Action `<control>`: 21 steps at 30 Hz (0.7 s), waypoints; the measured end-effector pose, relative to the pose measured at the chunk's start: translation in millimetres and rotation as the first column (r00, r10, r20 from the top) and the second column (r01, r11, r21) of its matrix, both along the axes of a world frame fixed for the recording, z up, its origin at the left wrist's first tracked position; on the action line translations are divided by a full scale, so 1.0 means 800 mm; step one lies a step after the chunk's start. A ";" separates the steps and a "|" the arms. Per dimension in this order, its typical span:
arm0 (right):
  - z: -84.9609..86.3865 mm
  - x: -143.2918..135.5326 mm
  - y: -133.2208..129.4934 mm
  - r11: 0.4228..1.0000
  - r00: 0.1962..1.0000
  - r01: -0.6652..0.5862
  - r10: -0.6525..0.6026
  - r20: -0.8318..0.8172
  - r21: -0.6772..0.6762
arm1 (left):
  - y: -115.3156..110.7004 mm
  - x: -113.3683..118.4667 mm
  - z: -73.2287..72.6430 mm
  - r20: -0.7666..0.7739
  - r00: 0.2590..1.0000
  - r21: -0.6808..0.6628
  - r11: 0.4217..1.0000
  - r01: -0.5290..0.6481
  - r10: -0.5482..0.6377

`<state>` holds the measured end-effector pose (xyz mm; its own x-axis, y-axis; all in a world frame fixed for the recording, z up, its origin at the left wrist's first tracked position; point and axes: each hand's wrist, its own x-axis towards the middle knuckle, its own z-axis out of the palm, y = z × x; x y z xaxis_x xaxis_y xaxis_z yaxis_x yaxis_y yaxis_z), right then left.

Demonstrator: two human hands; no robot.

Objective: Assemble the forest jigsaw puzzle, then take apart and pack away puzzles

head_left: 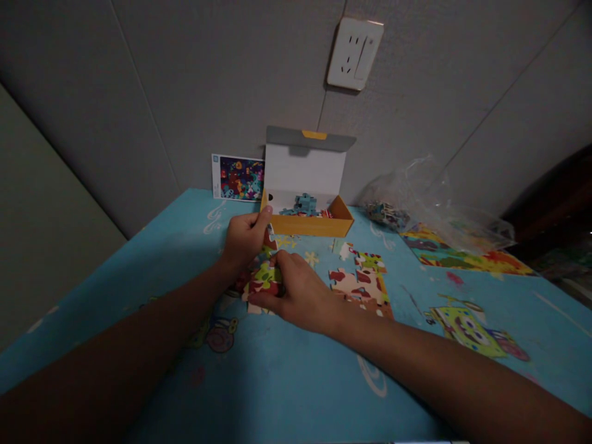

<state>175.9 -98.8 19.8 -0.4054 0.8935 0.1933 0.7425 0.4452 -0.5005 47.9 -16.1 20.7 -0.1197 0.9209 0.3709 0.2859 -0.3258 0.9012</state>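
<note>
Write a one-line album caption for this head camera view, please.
Left hand and right hand press on a joined puzzle section before an open box of pieces.

Open box (306, 223) behind joined pieces (264, 277); plastic bag (435, 203) right.

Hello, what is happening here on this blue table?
A person is putting a jigsaw puzzle together. The left hand and the right hand both press on a small joined cluster of pieces. A second joined section lies to its right. Behind them, an open orange box holds loose pieces, on the blue table.
</note>
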 end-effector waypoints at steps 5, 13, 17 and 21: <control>0.007 -0.003 -0.003 0.995 0.999 0.042 -0.042 0.010 -0.092 | 0.000 0.001 0.003 0.087 0.994 -0.033 0.998 -0.060 0.063; 0.006 -0.001 -0.011 0.986 0.979 -0.039 0.005 -0.206 -0.163 | 0.014 -0.010 0.005 0.271 0.951 -0.068 0.988 -0.139 0.153; 0.000 0.002 -0.010 0.984 0.943 -0.155 0.120 -0.312 -0.091 | 0.022 -0.015 -0.001 0.304 0.947 -0.106 0.991 -0.078 0.107; -0.004 0.002 0.001 0.977 0.933 -0.208 0.214 -0.289 0.051 | 0.021 -0.011 -0.004 0.470 0.881 -0.242 0.968 0.062 0.061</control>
